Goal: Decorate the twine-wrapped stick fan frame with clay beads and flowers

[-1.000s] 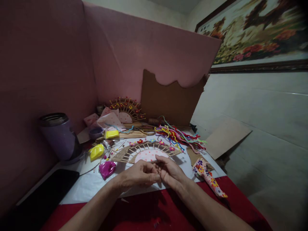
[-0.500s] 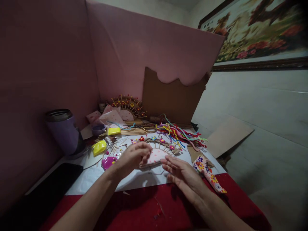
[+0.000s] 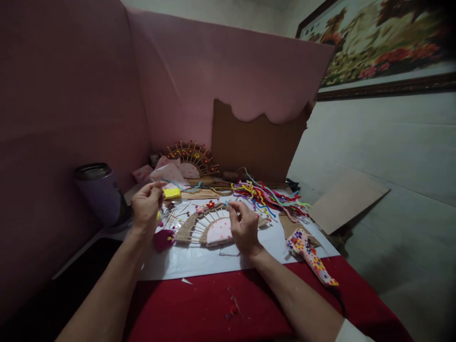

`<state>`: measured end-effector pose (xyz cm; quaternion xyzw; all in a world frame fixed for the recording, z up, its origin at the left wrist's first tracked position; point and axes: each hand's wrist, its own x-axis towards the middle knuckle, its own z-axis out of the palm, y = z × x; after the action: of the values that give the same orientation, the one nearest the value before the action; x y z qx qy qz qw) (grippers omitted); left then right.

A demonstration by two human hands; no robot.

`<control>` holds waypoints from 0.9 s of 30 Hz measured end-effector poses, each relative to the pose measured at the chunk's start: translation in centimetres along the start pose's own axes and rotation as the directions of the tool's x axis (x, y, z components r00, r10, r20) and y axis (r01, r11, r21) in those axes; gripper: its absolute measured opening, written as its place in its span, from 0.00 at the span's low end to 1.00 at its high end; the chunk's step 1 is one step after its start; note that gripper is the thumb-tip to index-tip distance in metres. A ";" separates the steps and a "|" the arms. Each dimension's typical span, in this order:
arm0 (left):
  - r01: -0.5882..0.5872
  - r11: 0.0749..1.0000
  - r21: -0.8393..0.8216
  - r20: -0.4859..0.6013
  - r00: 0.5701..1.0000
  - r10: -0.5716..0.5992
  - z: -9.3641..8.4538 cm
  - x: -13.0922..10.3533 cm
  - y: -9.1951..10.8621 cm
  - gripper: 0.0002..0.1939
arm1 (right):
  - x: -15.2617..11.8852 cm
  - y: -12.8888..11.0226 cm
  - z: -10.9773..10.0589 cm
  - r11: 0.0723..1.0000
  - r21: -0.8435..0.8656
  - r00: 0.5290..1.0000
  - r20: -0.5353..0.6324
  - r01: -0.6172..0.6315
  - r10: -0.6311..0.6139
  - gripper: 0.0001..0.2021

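A half-round fan [image 3: 219, 230] of thin sticks, with a twine-wrapped rim and a pink dotted centre, lies on the white sheet. Small pipe-cleaner flowers, one of them red [image 3: 210, 204], sit along its rim. My right hand [image 3: 244, 230] is over the fan's right side, fingertips pinched beside a light-blue flower on the rim. Raised at the left, my left hand [image 3: 146, 204] has thumb and fingers pressed together near the end of a light-blue pipe cleaner [image 3: 194, 187]. What either pinch holds, if anything, is too small to make out.
Loose coloured pipe cleaners [image 3: 265, 194] lie behind the fan. A flower-patterned glue gun [image 3: 313, 259] rests at right. At left stand a purple tumbler [image 3: 101, 197] and a yellow packet [image 3: 172, 193]. A finished-looking fan [image 3: 190, 159] and cardboard [image 3: 254, 147] lean at the back.
My left hand has moved left and up, uncovering the fan's left side. My right hand has moved up over the fan, its fingers going from outstretched to pinched.
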<state>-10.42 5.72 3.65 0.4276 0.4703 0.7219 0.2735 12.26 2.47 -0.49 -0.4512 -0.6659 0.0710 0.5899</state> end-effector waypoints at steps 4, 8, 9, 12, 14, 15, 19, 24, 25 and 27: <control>-0.024 0.989 0.145 0.067 0.998 0.015 -0.6 1.4 0.1 0.18 | -1.4 0.9 -0.1 0.982 -0.109 0.986 0.081 0.156 -0.148 0.07; -0.073 0.920 0.384 0.106 0.994 0.034 -1.0 3.0 0.7 0.14 | -1.7 0.1 -0.5 0.975 -0.084 0.979 0.052 0.203 -0.200 0.07; -0.083 0.886 0.455 0.127 0.991 0.027 -1.2 3.5 0.8 0.14 | -1.7 -0.1 -0.6 0.971 -0.076 0.974 0.045 0.227 -0.224 0.07; -0.114 0.812 0.573 0.202 0.979 -0.006 -1.7 4.8 0.9 0.14 | -1.9 -0.5 -0.8 0.959 -0.059 0.961 0.057 0.275 -0.272 0.08; -0.139 0.772 0.620 0.250 0.968 -0.026 -1.7 5.2 0.6 0.10 | -2.0 -0.7 -0.9 0.955 -0.055 0.955 0.072 0.293 -0.289 0.08; -0.154 0.752 0.640 0.274 0.961 -0.037 -1.6 5.2 0.4 0.09 | -2.0 -0.7 -0.9 0.952 -0.054 0.952 0.079 0.302 -0.297 0.08; -0.239 0.663 0.709 0.391 0.916 -0.088 -0.6 4.2 -1.0 0.06 | -2.2 -0.8 -1.2 0.945 -0.041 0.940 0.122 0.325 -0.318 0.09; -0.343 0.562 0.752 0.488 0.863 -0.126 0.3 3.1 -2.5 0.04 | -2.1 -1.1 -1.3 0.942 -0.019 0.933 0.144 0.336 -0.330 0.11; -0.362 0.547 0.755 0.501 0.856 -0.124 0.4 3.1 -2.6 0.03 | -2.1 -1.2 -1.3 0.939 -0.011 0.931 0.135 0.344 -0.340 0.11; -0.402 0.519 0.754 0.527 0.842 -0.114 0.5 3.1 -2.7 0.02 | -2.0 -1.4 -1.4 0.931 0.001 0.924 0.123 0.364 -0.361 0.12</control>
<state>-11.49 9.49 2.36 0.7205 0.6284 0.2811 0.0835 12.52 -0.38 -0.62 -0.3217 -0.7730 -0.0194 0.5465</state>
